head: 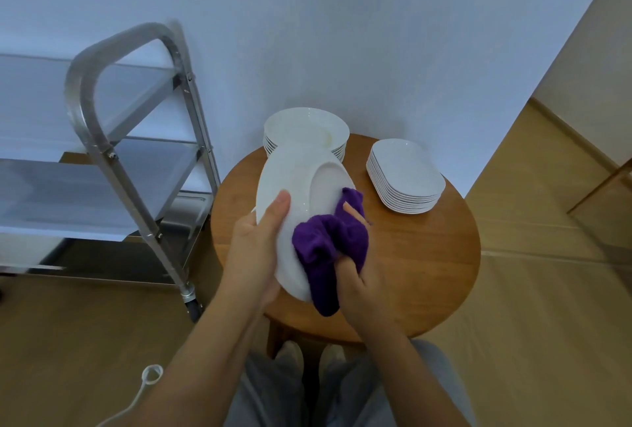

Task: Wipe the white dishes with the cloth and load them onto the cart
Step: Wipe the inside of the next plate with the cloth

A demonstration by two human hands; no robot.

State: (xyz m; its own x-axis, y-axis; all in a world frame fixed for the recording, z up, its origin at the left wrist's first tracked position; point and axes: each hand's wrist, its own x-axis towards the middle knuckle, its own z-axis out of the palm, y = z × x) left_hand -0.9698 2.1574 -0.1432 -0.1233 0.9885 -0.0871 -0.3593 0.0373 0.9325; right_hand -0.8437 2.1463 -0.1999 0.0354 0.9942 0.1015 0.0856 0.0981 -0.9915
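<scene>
The right hand's [359, 276] fingers are bunching a fuzzy purple cloth [325, 245] against a smooth, glossy white oval plate [297, 187]. The left hand [256, 242] is gripping the plate's rim, tilted above the round wooden worktop [427, 255] beside stacked round dishes [307, 129], rectangular plates [405, 175] and a brushed-metal cart [113, 139].

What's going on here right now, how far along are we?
A person is wiping a white plate, held tilted over the round wooden table. The left hand grips its edge while the right hand rubs it with the purple cloth. A stack of round dishes and a stack of rectangular plates wait on the table. The visible shelves of the metal cart hold no dishes.
</scene>
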